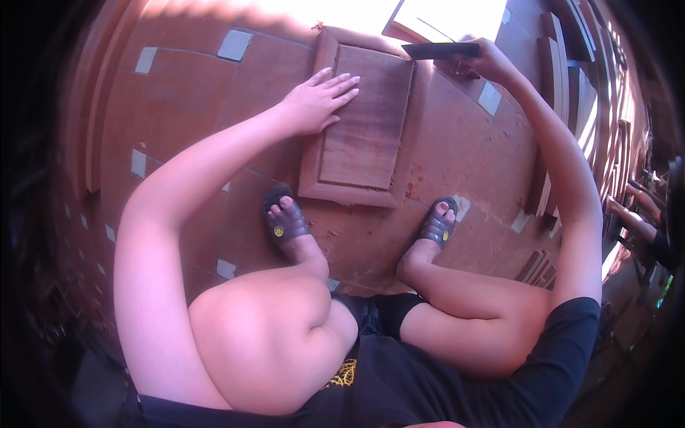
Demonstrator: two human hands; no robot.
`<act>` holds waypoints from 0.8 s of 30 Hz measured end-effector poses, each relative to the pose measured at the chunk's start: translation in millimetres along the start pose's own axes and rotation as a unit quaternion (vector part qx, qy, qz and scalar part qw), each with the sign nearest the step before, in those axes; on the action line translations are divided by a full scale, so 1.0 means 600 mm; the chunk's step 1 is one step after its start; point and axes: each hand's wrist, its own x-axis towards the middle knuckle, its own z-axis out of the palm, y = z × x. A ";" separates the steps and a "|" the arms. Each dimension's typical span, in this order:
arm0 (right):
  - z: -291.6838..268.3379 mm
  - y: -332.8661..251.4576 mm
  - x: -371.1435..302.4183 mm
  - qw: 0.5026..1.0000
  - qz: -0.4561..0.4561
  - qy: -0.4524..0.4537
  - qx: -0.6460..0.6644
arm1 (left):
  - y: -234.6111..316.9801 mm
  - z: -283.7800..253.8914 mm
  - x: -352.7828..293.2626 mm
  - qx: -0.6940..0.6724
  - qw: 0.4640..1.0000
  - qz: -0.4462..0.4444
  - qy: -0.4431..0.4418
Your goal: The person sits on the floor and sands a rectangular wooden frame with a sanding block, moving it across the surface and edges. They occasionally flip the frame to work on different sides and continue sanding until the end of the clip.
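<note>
A framed wooden panel (364,121), reddish brown with a raised centre and a bevelled border, lies flat on the floor in front of my feet. My left hand (319,101) rests palm down on its left side, fingers stretched out and holding nothing. Beyond the panel's far right corner, my right hand (481,63) is closed around a dark, flat, elongated tool (441,51). The tool's tip points left, near that corner. I cannot make out its exact kind, and part of my right hand's grip is lost in glare and shadow.
Reddish floor tiles (185,100) with small pale insets surround the panel, and shavings (446,157) are scattered at its right. Long boards (578,93) are stacked on the right. More planks (107,93) stand on the left. A pale board (449,18) lies at the back. Another person's limb (631,220) shows far right.
</note>
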 end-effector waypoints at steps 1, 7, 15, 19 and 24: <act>-0.023 -0.002 -0.010 0.999 -0.005 -0.014 -0.049 | 0.001 -0.002 0.003 0.002 1.000 0.001 0.002; -0.073 -0.050 -0.034 0.982 -0.032 0.020 -0.187 | 0.000 0.002 -0.001 0.006 1.000 0.002 -0.003; 0.056 -0.079 0.006 0.969 -0.161 0.071 -0.171 | 0.003 0.000 0.007 0.014 1.000 0.002 -0.008; 0.025 -0.117 0.017 0.949 -0.095 -0.027 -0.298 | 0.002 -0.002 0.001 0.013 1.000 -0.005 -0.014; -0.020 -0.104 0.003 0.955 -0.104 0.010 -0.279 | 0.001 0.001 0.001 0.014 1.000 -0.002 -0.002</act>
